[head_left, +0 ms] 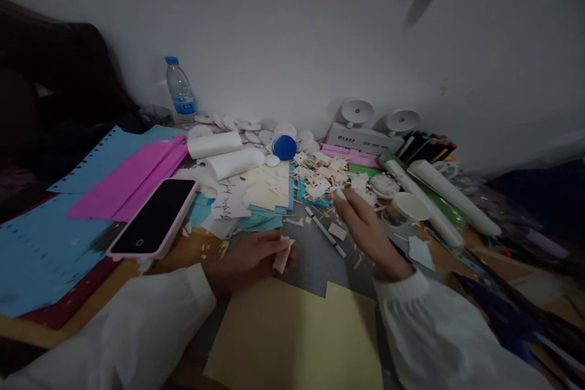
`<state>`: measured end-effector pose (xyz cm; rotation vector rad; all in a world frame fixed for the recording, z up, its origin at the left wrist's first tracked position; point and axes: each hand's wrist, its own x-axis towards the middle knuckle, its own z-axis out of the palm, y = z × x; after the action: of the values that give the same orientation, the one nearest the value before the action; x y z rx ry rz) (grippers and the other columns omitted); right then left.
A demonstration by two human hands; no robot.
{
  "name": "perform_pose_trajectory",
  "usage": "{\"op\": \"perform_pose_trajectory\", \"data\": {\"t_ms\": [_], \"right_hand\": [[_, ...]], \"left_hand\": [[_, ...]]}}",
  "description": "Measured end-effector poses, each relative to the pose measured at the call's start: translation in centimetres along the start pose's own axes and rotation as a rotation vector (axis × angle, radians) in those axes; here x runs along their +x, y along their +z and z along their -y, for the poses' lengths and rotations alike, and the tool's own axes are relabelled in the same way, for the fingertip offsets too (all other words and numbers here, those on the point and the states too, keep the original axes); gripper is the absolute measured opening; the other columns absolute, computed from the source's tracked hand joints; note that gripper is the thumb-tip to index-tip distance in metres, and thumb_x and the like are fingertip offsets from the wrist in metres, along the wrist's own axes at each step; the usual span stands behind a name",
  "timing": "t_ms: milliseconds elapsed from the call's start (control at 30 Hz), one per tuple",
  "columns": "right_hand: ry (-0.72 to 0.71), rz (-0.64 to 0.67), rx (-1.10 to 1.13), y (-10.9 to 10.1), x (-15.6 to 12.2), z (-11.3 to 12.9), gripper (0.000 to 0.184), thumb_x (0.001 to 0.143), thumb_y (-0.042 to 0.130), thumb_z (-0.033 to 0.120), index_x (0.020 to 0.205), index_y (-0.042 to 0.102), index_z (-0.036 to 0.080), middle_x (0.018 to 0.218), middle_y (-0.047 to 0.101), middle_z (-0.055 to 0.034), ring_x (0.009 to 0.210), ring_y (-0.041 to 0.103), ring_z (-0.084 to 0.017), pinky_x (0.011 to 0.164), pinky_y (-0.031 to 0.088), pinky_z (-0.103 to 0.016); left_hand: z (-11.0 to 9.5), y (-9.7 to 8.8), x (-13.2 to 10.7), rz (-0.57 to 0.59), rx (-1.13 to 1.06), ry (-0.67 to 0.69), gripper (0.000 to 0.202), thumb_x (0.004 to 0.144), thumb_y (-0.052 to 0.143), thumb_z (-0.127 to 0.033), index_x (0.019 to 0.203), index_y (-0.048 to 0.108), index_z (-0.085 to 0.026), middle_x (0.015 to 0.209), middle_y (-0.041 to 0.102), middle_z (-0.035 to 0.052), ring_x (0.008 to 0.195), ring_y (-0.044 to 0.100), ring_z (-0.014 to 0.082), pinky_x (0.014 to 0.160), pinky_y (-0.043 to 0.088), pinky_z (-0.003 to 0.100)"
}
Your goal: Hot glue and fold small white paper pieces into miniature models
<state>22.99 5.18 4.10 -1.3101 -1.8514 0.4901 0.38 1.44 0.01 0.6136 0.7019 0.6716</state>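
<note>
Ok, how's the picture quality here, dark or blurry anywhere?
Head view: dim and underexposed overall, left edge nearly black; wide-angle lens bows the scene at the edges; left hand and its paper scrap, and right hand, look soft but readable; far-right clutter smears; phone screen shows no glare.

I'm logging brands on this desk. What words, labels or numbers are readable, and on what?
No text reads clearly.
Water bottle label: blurred.
White device by the wall: blue print, too small.
White paper with black handwriting: illegible.
Phone: dark screen, no text.
Paper piece in the left hand: blank.
</note>
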Motion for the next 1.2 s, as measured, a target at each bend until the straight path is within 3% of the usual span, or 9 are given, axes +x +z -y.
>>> {"op": "perform_pose_trajectory", "data": {"t_ms": [100,200,300,367,467,600,833,1000,1200], "right_hand": [[-0.039,0.005,-0.063,1.1,4.4,-0.8,0.036,0.088,0.047,0.051,0.101,0.056,0.019,0.101,0.059,-0.0103,0.1,0.053,-0.026,0.091,0.042,-0.044],[-0.091,0.003,-0.112,1.2,5.8,-0.5,0.05,0.079,0.059,0.049,0.115,0.052,0.016,0.12,0.053,-0.0169,0.119,0.043,-0.033,0.102,0.031,-0.052],[-0.199,-0.022,-0.128,0.3,3.5,1.1,0.038,0.086,0.053,0.038,0.12,0.05,0.021,0.124,0.052,-0.0136,0.119,0.045,-0.028,0.1,0.037,-0.046],[-0.212,-0.027,-0.092,-0.1,0.7,2.2,0.025,0.09,0.049,0.031,0.112,0.054,0.022,0.108,0.059,-0.0099,0.099,0.056,-0.023,0.084,0.047,-0.039],[-0.119,0.117,0.03,0.5,-3.4,3.0,0.016,0.091,0.049,0.027,0.102,0.058,0.021,0.088,0.06,-0.005,0.076,0.057,-0.017,0.067,0.048,-0.03],[0.018,0.243,0.221,2.7,-6.7,2.3,0.014,0.089,0.055,0.029,0.101,0.06,0.021,0.085,0.06,-0.0026,0.076,0.057,-0.015,0.066,0.048,-0.027],[0.11,0.194,0.393,4.1,-8.6,1.7,0.012,0.088,0.058,0.028,0.08,0.059,0.02,0.073,0.057,-0.0001,0.064,0.054,-0.013,0.055,0.043,-0.023],[0.088,0.096,0.38,3.6,-8.8,2.0,0.006,0.087,0.058,0.023,0.081,0.06,0.021,0.074,0.058,-0.0008,0.066,0.054,-0.014,0.057,0.043,-0.024],[-0.015,0.154,0.412,3.6,-8.8,2.5,0.01,0.087,0.055,0.014,0.092,0.06,0.022,0.082,0.057,-0.002,0.075,0.054,-0.014,0.063,0.043,-0.025]], "left_hand": [[0.0,-0.3,0.2,-0.003,-0.052,-0.023,0.019,0.076,0.072,-0.026,0.087,0.064,-0.013,0.082,0.067,0.0059,0.073,0.063,0.0138,0.065,0.046,0.023],[-0.2,-0.7,-0.1,0.061,-0.092,-0.012,0.024,0.072,0.073,-0.018,0.093,0.064,-0.011,0.091,0.068,0.009,0.083,0.065,0.0161,0.077,0.048,0.026],[-0.4,-0.9,-0.6,0.106,-0.087,0.017,0.039,0.065,0.075,-0.006,0.101,0.062,-0.013,0.099,0.069,0.0093,0.094,0.065,0.0181,0.091,0.044,0.031],[-0.5,-0.7,-1.0,0.106,-0.052,0.013,0.044,0.066,0.074,-0.005,0.106,0.06,-0.016,0.102,0.07,0.0091,0.097,0.066,0.0193,0.095,0.041,0.034],[-0.5,-0.4,-1.3,0.128,-0.003,-0.006,0.045,0.07,0.072,-0.007,0.11,0.056,-0.019,0.102,0.071,0.0087,0.098,0.067,0.0202,0.096,0.041,0.036],[-0.1,-0.2,-1.1,0.226,0.103,-0.034,0.051,0.071,0.072,-0.009,0.116,0.052,-0.02,0.104,0.07,0.0076,0.099,0.066,0.0204,0.087,0.045,0.033],[0.1,0.2,-1.1,0.182,0.263,-0.108,0.04,0.077,0.07,-0.023,0.113,0.051,-0.022,0.089,0.072,0.0023,0.08,0.066,0.0144,0.07,0.044,0.024],[-0.4,0.5,-1.0,0.069,0.398,0.006,0.018,0.081,0.067,-0.028,0.094,0.061,-0.019,0.079,0.07,-0.0001,0.073,0.064,0.0127,0.068,0.046,0.023],[-0.4,0.4,-1.0,0.009,0.562,0.073,0.019,0.079,0.07,-0.031,0.092,0.068,-0.017,0.08,0.072,0.0015,0.073,0.064,0.0133,0.067,0.047,0.022]]}}
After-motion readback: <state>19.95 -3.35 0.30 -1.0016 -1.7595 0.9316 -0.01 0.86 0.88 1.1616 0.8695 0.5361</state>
